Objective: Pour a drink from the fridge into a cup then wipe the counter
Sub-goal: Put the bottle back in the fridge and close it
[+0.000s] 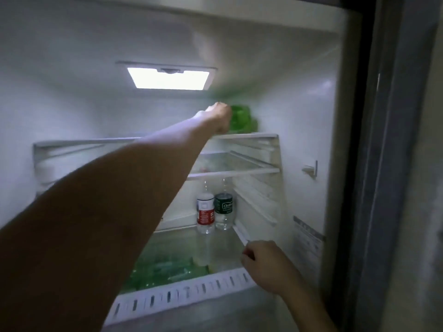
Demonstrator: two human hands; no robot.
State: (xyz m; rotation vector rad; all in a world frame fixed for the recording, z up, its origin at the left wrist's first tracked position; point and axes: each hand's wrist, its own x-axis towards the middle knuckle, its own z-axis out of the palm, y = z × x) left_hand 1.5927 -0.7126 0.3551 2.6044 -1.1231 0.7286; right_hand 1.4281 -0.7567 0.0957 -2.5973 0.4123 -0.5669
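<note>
I look into an open fridge (309,121). My left hand (219,117) reaches deep onto the top shelf (251,136) and is closed around a green bottle (242,121) standing at the back right; the bottle is blurred and partly hidden by the hand. My right hand (263,264) hovers low at the right, near the front corner of the lower glass shelf (182,293), fingers curled with nothing seen in them. No cup or counter is in view.
Two clear water bottles, one with a red label (205,213) and one with a dark green label (224,209), stand on the lower shelf. Green bottles (165,271) lie under the glass below. The fridge light (167,79) glows above. The dark door frame (364,164) runs down the right.
</note>
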